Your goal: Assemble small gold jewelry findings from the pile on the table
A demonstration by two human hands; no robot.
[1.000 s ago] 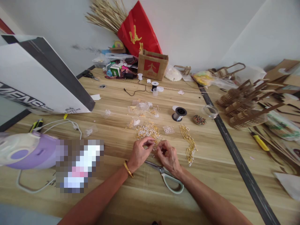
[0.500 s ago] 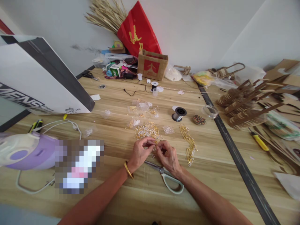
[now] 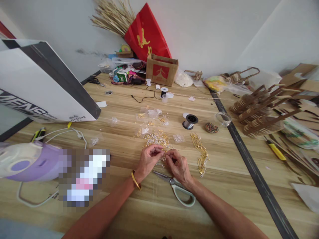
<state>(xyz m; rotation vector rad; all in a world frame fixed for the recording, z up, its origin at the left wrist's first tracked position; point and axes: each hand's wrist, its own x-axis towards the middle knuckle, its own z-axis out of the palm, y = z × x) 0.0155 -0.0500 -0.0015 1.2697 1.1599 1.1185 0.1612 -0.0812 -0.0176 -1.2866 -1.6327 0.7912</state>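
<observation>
My left hand (image 3: 150,161) and my right hand (image 3: 178,166) meet fingertip to fingertip over the wooden table. Both are pinched closed, and whatever lies between the fingers is too small to make out. Just beyond them spreads a pile of gold and silver beads and findings (image 3: 157,137). A short bit of silvery chain (image 3: 160,162) shows beneath the fingers. Scissors with pale handles (image 3: 183,196) lie under my right wrist, blades toward the left. To the right rests a bundle of gold chains (image 3: 202,154).
A spool of wire (image 3: 190,121), a heap of dark mixed beads (image 3: 211,127) and a clear round dish (image 3: 223,119) stand beyond the chains. Small bags of findings (image 3: 178,137) lie about. At left are a purple-and-white device (image 3: 42,162), a blurred-out object (image 3: 86,177) and a large box (image 3: 50,83).
My hands stay in nearly the same place. The left fingertips have shifted slightly left, and a little more chain shows below them. Nothing else has visibly moved.
</observation>
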